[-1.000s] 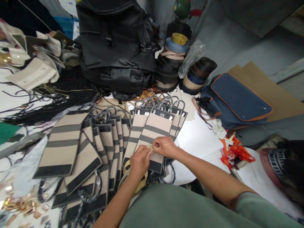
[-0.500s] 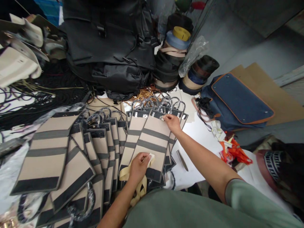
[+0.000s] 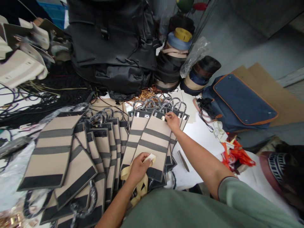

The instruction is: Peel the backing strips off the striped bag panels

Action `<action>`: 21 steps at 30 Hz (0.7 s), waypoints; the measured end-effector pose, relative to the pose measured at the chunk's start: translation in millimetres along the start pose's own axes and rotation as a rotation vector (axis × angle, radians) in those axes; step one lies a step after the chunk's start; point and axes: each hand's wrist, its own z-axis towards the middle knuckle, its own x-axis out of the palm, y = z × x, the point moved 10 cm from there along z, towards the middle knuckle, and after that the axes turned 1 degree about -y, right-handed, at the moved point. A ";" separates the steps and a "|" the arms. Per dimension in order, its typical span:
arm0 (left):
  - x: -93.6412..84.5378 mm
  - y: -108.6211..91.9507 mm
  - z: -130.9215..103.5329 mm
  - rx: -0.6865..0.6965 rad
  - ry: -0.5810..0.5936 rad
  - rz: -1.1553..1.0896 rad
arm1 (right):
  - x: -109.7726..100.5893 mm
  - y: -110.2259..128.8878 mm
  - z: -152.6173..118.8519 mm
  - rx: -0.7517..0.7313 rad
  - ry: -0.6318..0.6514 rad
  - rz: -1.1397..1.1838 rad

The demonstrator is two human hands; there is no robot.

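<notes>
My left hand (image 3: 140, 167) pinches a cream fabric tape (image 3: 149, 158), whose loose length hangs in loops below the wrist. Under both hands lies a beige bag panel (image 3: 154, 144) with dark stripes and a black top band. At that band my right hand (image 3: 173, 122) has thumb and forefinger closed together, close beside a small pale label (image 3: 163, 117); what they hold, if anything, is too small to make out. Similar panels fan out beneath it, with plastic-wrapped handles (image 3: 152, 102) at their far ends.
More striped panels (image 3: 51, 158) overlap at the left. A metal blade-like tool (image 3: 182, 161) lies right of the held panel. Behind stand a black backpack (image 3: 114, 47) and stacked webbing rolls (image 3: 178, 42). A navy bag (image 3: 244, 98) and orange scraps (image 3: 237, 155) are on the right.
My right fingertips have drawn slightly away from the pale label, which now shows more. The left hand keeps its grip on the tape. The whole view has shifted a little.
</notes>
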 end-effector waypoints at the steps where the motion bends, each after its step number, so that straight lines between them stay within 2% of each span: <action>1: 0.1 0.1 -1.3 -0.012 -0.001 -0.016 | -2.0 0.2 1.4 0.009 -0.006 0.029; 4: -3.2 -2.7 -6.7 -0.017 -0.043 -0.102 | -13.3 5.8 -4.5 0.045 -0.040 0.139; 6: -6.7 -8.1 -11.7 0.005 -0.076 -0.136 | -19.0 17.7 -21.8 0.037 -0.013 0.232; 8: -10.9 -14.6 -17.0 0.025 -0.108 -0.122 | -11.8 39.2 -52.9 -0.029 0.175 0.315; 11: -18.1 -26.5 -23.8 0.070 -0.164 -0.030 | 9.5 79.7 -127.3 -0.222 0.632 0.324; 12: -19.5 -30.9 -25.4 0.092 -0.177 0.001 | 12.0 90.3 -151.8 -0.300 0.737 0.281; 13: -20.0 -35.3 -26.8 0.117 -0.183 0.026 | 11.3 98.5 -170.9 -0.377 0.788 0.220; 16: -17.3 -49.5 -31.1 0.215 -0.182 0.117 | 2.8 113.7 -196.8 -0.550 0.744 0.002; 21: -9.5 -78.2 -44.0 0.428 -0.193 0.428 | -1.7 123.3 -199.7 -0.668 0.616 -0.255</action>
